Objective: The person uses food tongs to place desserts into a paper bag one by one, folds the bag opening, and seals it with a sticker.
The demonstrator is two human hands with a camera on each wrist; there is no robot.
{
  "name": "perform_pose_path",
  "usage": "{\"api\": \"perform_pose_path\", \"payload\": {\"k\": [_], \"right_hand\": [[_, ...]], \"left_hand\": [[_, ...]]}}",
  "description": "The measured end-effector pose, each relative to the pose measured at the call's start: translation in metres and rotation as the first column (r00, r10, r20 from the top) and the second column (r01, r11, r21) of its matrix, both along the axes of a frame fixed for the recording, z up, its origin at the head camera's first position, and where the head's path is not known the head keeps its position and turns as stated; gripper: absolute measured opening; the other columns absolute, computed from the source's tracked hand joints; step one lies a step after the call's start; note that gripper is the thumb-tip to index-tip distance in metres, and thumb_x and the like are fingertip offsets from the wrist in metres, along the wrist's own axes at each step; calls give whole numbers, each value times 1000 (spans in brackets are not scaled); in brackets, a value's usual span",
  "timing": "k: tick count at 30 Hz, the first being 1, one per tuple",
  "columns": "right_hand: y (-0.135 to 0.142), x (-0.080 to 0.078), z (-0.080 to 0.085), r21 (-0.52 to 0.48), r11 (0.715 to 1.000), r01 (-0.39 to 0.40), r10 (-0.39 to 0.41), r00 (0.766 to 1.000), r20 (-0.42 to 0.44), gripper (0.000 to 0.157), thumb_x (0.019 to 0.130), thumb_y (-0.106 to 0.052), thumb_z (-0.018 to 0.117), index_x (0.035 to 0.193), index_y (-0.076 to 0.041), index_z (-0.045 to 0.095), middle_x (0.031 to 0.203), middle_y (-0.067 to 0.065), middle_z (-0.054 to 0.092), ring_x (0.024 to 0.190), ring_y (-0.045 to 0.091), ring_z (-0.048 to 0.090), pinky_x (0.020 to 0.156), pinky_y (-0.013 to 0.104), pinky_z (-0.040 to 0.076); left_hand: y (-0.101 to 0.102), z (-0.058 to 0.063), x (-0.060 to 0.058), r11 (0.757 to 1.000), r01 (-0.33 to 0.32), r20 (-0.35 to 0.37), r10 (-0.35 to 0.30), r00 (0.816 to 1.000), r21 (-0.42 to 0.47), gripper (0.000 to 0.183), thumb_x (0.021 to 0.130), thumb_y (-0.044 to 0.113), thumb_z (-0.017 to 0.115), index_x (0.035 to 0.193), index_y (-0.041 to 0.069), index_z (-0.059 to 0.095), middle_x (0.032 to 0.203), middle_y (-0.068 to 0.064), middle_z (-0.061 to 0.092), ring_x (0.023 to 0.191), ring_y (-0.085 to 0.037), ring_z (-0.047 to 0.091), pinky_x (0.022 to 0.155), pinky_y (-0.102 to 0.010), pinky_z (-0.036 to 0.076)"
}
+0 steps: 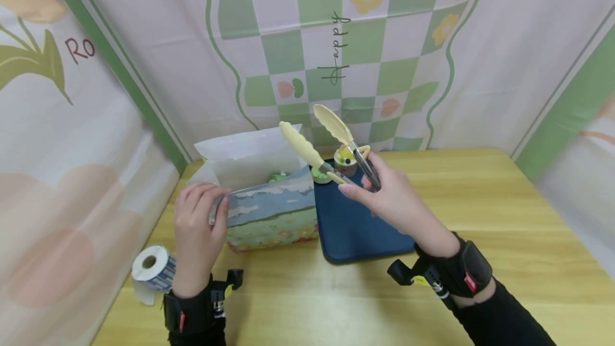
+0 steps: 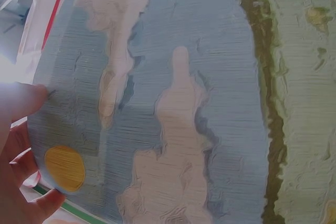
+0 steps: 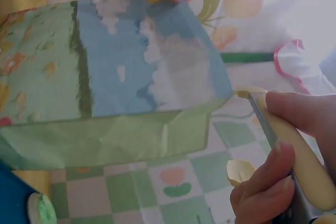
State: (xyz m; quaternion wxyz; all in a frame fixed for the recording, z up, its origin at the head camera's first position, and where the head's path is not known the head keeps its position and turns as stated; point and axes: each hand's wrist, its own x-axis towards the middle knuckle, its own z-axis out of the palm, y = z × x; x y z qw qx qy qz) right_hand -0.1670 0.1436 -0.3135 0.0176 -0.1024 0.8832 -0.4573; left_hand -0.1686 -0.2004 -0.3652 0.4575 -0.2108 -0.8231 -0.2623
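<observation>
A paper bag (image 1: pixel 271 220) printed with sky, clouds and a flowery meadow stands with its top spread apart. My left hand (image 1: pixel 198 228) pinches its near-left upper edge; the left wrist view shows the fingertips (image 2: pixel 50 198) at that rim. Something green (image 1: pixel 277 177) shows inside the bag, mostly hidden by the front wall. My right hand (image 1: pixel 396 194) holds tongs (image 1: pixel 302 146) with cream tips and metal arms. The tips point up and away, spread apart, with nothing between them. Beyond the tongs, a green-topped cupcake (image 1: pixel 321 176) and a fruit-topped cupcake (image 1: pixel 343 164) sit on a dark blue tray (image 1: pixel 365 236).
A roll of blue-and-white labels (image 1: pixel 156 268) stands at the left side of the wooden table (image 1: pixel 307 308), its loose end hanging down. Printed fabric (image 1: pixel 274 52) with green checks encloses the table at the back and sides.
</observation>
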Motion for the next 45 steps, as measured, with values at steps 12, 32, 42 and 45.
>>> {"api": "perform_pose_path", "payload": {"k": [12, 32, 42, 45], "right_hand": [[17, -20, -32, 45, 989, 142, -140, 989, -39, 62, 85, -60, 65, 116, -11, 43, 75, 6, 51, 49, 20, 59, 44, 31, 44], [26, -50, -88, 112, 962, 249, -248, 968, -22, 86, 83, -63, 65, 141, -7, 36, 69, 5, 55, 51, 19, 63, 46, 30, 45], [36, -68, -114, 123, 955, 270, -277, 959, 50, 95, 82, -66, 65, 145, -4, 31, 71, 7, 58, 51, 18, 62, 45, 31, 44], [39, -73, -122, 127, 954, 272, -281, 958, 56, 100, 83, -64, 65, 151, -3, 26, 72, 8, 62, 52, 20, 64, 47, 31, 47]], "left_hand": [[0, 0, 1, 1000, -1, 0, 1, 1000, -2, 13, 92, 10, 64, 97, 1, 71, 97, -16, 70, 105, -35, 58, 103, -44, 40], [1, 1, 1, 1000, 4, -5, -4, 1000, 2, 12, 91, 9, 64, 97, 0, 71, 96, -16, 70, 105, -35, 58, 101, -42, 40], [0, 0, 2, 1000, 5, -4, -5, 1000, 2, 11, 90, 7, 65, 96, 0, 71, 96, -16, 70, 105, -35, 58, 102, -43, 39], [1, 0, 2, 1000, 4, -6, -4, 1000, 0, 11, 91, 7, 65, 96, 0, 71, 96, -16, 70, 105, -35, 58, 102, -43, 39]]}}
